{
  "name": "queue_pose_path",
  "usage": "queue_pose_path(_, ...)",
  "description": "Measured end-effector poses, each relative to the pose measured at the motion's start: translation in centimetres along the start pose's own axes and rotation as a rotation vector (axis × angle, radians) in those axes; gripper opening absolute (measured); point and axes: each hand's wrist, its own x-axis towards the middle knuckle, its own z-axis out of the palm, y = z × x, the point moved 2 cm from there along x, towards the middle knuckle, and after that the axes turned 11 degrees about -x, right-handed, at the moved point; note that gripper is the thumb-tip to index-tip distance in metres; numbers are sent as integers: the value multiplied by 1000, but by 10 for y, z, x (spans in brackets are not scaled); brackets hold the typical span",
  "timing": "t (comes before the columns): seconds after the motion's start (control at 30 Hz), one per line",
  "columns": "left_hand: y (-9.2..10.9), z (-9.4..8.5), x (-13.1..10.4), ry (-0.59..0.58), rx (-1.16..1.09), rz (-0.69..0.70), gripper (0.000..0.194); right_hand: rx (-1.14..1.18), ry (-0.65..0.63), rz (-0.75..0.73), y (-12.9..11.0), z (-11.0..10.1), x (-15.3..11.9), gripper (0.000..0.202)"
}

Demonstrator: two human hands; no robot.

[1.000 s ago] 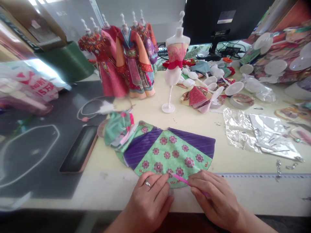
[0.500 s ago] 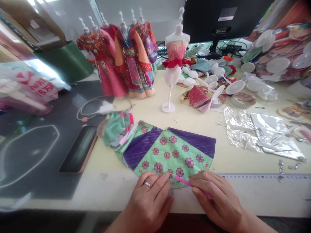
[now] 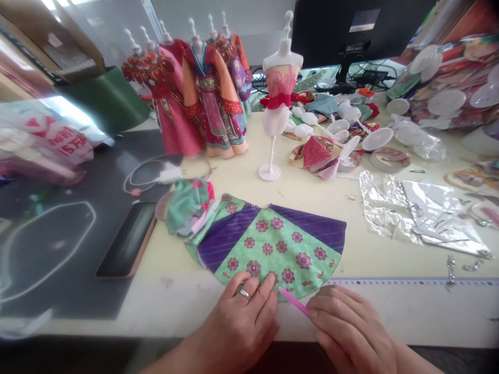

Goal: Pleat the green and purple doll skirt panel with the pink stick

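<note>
Flowered cloth [image 3: 288, 254]: touched near front edge of table [image 3: 163, 306] with left hand [image 3: 244, 322], couldn't tell whether pinched; clamped fingers of right hand [image 3: 353, 322] on pink stick [image 3: 295, 302]; read "15" on bag [image 3: 72, 143] toward left edge

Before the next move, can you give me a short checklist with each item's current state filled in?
1. Left hand on the floral fabric piece: ok, fingers rest near its lower edge.
2. Right hand gripping the pink pen-like tool: ok.
3. Tool tip touching the fabric: cannot tell, too small and blurred.
4. Lower edge fully uncovered: not ok, the left fingers hide part of it.
5. Phone clear of both hands: ok, it lies off to the left.
6. Silver chain clear of the right hand: ok.
</note>
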Motion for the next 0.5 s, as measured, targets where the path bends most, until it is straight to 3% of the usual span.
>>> queue_pose_path(0.2, 0, -2, -5, 56, -79, -51, 25, 42, 41, 86, 7, -6, -2, 20)
queue_pose_path(0.5, 1, -1, -8, 108, -94, -53, 28, -167, 48, 125, 22, -29, -21, 25)
